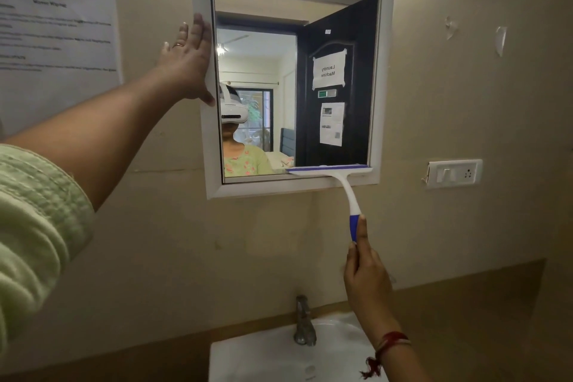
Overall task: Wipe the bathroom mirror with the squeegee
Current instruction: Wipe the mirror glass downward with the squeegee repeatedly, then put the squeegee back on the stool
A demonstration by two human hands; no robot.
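Observation:
A white-framed mirror hangs on the beige wall and reflects a dark door and a person in a headset. The squeegee is white with a blue blade and blue grip. Its blade lies level along the bottom right edge of the glass, against the lower frame. My right hand is closed around the blue grip from below. My left hand rests flat with fingers spread on the mirror's left frame, holding nothing.
A white sink with a metal tap sits directly under the mirror. A switch and socket plate is on the wall to the right. A printed sheet is taped to the wall at the left.

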